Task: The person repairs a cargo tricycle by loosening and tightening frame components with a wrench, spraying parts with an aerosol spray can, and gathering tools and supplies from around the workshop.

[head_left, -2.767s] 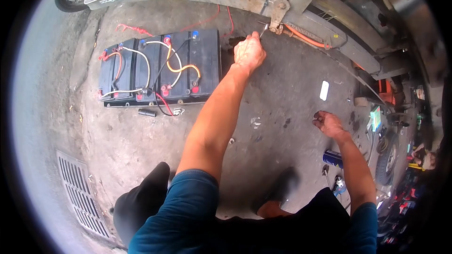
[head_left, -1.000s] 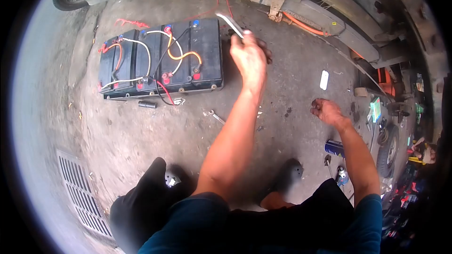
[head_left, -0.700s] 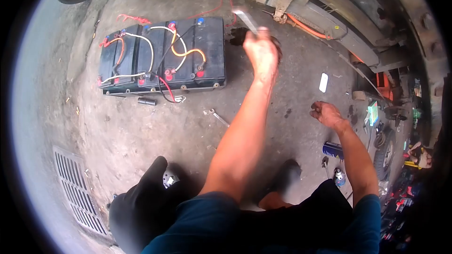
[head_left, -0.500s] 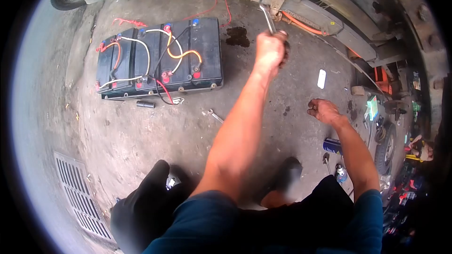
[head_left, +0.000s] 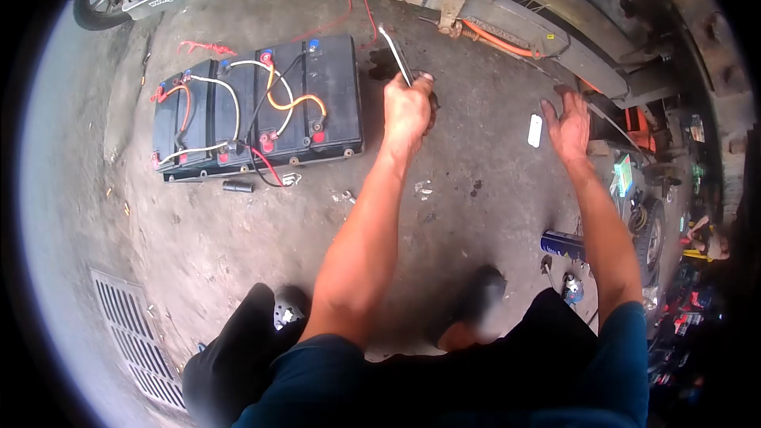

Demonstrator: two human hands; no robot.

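My left hand [head_left: 407,115] is closed around a metal wrench [head_left: 395,54], whose free end points up and to the left above the floor. Just left of it sits a row of black batteries [head_left: 337,91] joined by white, orange, red and black cables. My right hand [head_left: 570,131], holding nothing, reaches forward with thumb and fingers apart beside a white strip [head_left: 535,131] on the floor. Whether its fingertips touch the vehicle's frame [head_left: 587,63] I cannot tell. Another wrench [head_left: 347,196] lies by my left forearm, partly hidden.
A blue can [head_left: 561,243] and a blue tool [head_left: 572,289] are near my right forearm. A floor grate [head_left: 139,337] is at lower left, a black cylinder [head_left: 238,187] before the batteries. A wheel [head_left: 650,242] and clutter line the right side.
My left hand has moved left and slightly down with the wrench, away from the vehicle's bracket. My right hand has moved forward toward the frame, its fingers spreading.
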